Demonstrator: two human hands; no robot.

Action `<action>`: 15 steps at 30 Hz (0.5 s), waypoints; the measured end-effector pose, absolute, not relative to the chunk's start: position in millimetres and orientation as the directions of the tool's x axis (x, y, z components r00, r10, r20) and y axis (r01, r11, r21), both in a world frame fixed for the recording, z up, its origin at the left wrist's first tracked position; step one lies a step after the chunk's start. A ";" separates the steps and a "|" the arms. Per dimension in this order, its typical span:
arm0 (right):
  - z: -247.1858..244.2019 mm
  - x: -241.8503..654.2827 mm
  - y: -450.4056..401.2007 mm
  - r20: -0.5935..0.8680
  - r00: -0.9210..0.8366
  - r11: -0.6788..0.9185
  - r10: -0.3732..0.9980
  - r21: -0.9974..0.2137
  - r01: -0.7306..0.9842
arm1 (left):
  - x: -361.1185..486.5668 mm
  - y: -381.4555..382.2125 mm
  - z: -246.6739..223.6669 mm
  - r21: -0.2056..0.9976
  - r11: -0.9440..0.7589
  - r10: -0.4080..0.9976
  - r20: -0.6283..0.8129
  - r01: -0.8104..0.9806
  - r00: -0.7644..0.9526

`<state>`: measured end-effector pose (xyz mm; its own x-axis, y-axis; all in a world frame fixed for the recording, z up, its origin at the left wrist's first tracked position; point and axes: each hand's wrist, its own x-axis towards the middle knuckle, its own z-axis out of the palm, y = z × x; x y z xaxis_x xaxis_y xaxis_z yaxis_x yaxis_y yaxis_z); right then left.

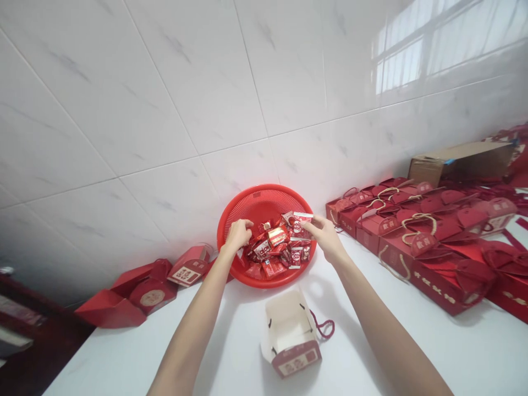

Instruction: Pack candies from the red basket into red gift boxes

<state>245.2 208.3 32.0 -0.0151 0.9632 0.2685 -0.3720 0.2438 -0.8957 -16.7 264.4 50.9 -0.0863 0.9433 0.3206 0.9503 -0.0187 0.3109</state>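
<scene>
A round red plastic basket (264,283) stands against the wall with wrapped sweets (277,236) inside, mostly red with some gold and white. My left hand (239,234) is over the basket's left part, fingers curled; whatever they hold, if anything, is hidden. At the basket's right rim, my right hand (325,234) pinches a small red-and-white packet (303,220). In front of the basket, between my forearms, sits an open box (291,324), white inside, with a red front and a dark red cord loop on its right side.
Many red gift boxes (412,231) with cord handles fill the right of the white table (243,346). Behind them lies a cardboard box (462,159). More red boxes (152,291) sit at the left edge, by the tiled wall (165,110).
</scene>
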 end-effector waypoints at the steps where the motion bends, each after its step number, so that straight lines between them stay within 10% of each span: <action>1: 32.2 245.4 208.3 0.266 -0.016 0.242 0.964 -0.896 -0.372 | -12.2 266.3 49.9 0.325 -0.019 0.941 0.325 0.946 -0.093; 15: 32.0 245.1 209.7 0.244 -0.036 0.205 0.969 -0.878 -0.432 | 21.2 272.0 55.1 0.683 -0.200 0.877 0.445 0.703 -0.182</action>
